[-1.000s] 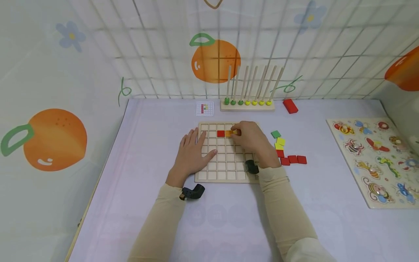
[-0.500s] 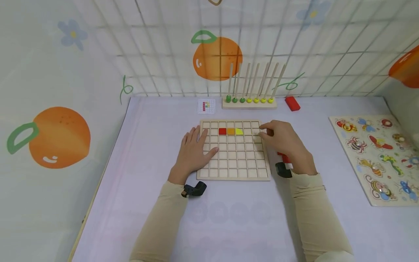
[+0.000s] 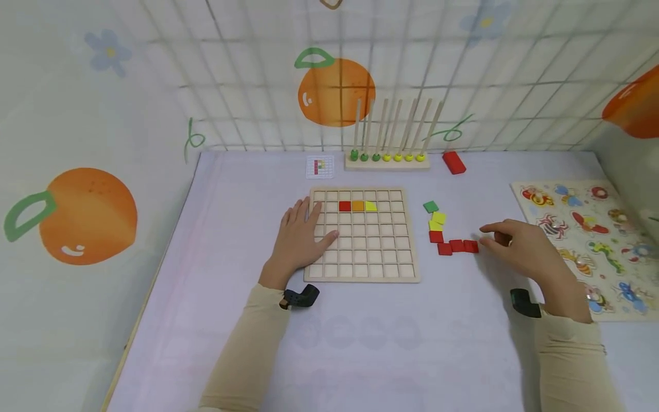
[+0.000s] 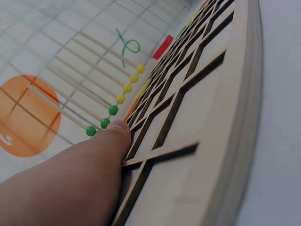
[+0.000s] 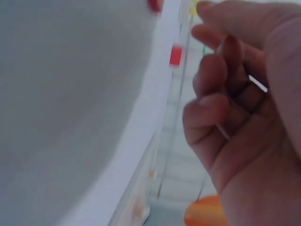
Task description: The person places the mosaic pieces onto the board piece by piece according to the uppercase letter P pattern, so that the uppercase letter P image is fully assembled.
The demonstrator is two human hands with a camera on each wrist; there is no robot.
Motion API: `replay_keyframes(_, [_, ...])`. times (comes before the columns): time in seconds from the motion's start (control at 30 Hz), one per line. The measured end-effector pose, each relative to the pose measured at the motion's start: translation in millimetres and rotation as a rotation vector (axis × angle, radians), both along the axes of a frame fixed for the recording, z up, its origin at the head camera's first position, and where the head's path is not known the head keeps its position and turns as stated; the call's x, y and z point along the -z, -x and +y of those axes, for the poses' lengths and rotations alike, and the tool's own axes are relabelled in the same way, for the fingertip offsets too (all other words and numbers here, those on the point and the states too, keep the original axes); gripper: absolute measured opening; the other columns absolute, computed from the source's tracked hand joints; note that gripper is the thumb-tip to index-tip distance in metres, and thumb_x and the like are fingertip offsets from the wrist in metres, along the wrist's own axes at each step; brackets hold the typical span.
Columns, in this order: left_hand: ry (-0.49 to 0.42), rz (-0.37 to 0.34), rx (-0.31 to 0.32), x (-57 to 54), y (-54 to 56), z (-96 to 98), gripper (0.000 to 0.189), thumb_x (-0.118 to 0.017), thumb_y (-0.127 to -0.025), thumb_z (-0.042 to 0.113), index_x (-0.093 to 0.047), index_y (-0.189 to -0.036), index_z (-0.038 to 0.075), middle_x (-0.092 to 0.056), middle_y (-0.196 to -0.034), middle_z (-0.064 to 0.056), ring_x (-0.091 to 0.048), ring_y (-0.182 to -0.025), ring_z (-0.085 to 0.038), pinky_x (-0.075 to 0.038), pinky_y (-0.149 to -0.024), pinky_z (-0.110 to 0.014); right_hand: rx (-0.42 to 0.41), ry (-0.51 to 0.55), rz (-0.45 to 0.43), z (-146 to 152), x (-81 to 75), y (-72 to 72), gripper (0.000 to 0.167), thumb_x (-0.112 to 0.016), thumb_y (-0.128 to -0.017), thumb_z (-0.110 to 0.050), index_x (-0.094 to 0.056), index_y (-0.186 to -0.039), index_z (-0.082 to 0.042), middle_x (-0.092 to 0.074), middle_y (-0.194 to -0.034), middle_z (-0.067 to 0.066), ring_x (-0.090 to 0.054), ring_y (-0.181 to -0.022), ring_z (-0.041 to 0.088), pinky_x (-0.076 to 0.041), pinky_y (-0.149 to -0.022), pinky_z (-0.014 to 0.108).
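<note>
My left hand [image 3: 298, 240] rests flat on the left side of a wooden grid board [image 3: 361, 280], fingers straight; in the left wrist view its thumb [image 4: 115, 136] lies over the grid. Side by side in one upper row of the board sit a red tile [image 3: 345, 206], an orange tile [image 3: 357, 206] and a yellow tile [image 3: 370, 206]. My right hand [image 3: 525, 249] hovers to the right of the loose red tiles [image 3: 471, 246], thumb and forefinger apart, holding nothing. Its other fingers are loosely curled in the right wrist view. Loose yellow tiles [image 3: 439, 217] and a green tile [image 3: 431, 207] lie beyond the red ones.
Behind the board stand a small pattern card [image 3: 320, 166] and a wooden peg rack [image 3: 387, 165] with green and yellow beads. A red block [image 3: 454, 162] lies right of the rack. An insect puzzle board [image 3: 571, 269] is at the right, partly under my right arm.
My right hand has left the orange and yellow tiles on the board and swept right, past the loose tiles, uncovering them. The left hand has stayed on the board.
</note>
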State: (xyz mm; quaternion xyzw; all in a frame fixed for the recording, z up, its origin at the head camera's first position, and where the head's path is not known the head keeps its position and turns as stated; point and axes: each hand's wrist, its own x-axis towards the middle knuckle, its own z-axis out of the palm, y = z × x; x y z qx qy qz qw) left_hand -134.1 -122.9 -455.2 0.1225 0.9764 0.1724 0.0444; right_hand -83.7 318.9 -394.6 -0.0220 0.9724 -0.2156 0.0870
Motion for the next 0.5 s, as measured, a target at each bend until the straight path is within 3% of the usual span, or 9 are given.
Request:
replay_keyframes(0.27, [-0.023,-0.004,0.0,9.0,0.4,-1.5,0.088,-0.042,-0.096,0.07,-0.022,-0.164,0.018,-0.009,-0.173,-0.011,-0.005,-0.161,-0.031,-0.008,-0.13,-0.052,-0.012,0.023,-0.082,11,7.7,-2.4,0.036,-0.073,-0.094,-0.028,-0.07,-0.125,-0.011,-0.057,-0.094,0.008,-0.05,-0.09,0.025,-0.04,-0.065,0.029])
replay_keyframes(0.5, [-0.009,0.005,0.009,3.7,0.7,-1.7,0.088,-0.043,-0.096,0.069,-0.023,-0.164,0.017,-0.01,-0.173,-0.013,-0.006,-0.161,-0.032,-0.008,-0.13,-0.052,-0.032,0.031,-0.087,8,13.9,-2.6,0.035,-0.075,-0.092,-0.025,-0.071,-0.124,-0.011,-0.058,-0.093,0.007,-0.051,-0.087,0.023,-0.04,-0.064,0.028])
